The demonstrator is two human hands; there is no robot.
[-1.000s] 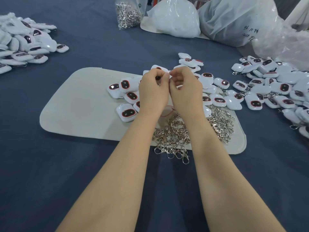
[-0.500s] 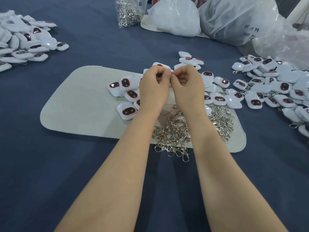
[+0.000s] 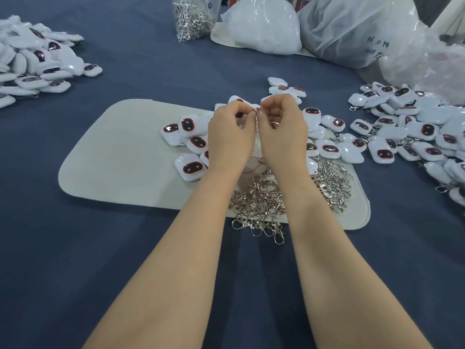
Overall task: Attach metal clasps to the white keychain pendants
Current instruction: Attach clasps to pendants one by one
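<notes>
Beige felt mat with rounded corners lay on the dark blue cloth table; positions below are relative to the mat. Both hands met fingertip to fingertip over its far edge.

Left hand: fingers curled, pinching a white rounded plastic pendant, mostly hidden behind the knuckles.

Right hand: thumb and forefinger closed on a small metal part at the pendant's edge. Too small to tell whether it was a clasp or a ring.

Loose silver metal clasps were heaped on the near right part, with a few over the near edge. White pendants with dark red-rimmed windows lay on the mat left of the hands.

Off the mat: right pendant heap, far-left pendant heap, and beyond the far edge a clear bag of clasps and white plastic bags.
</notes>
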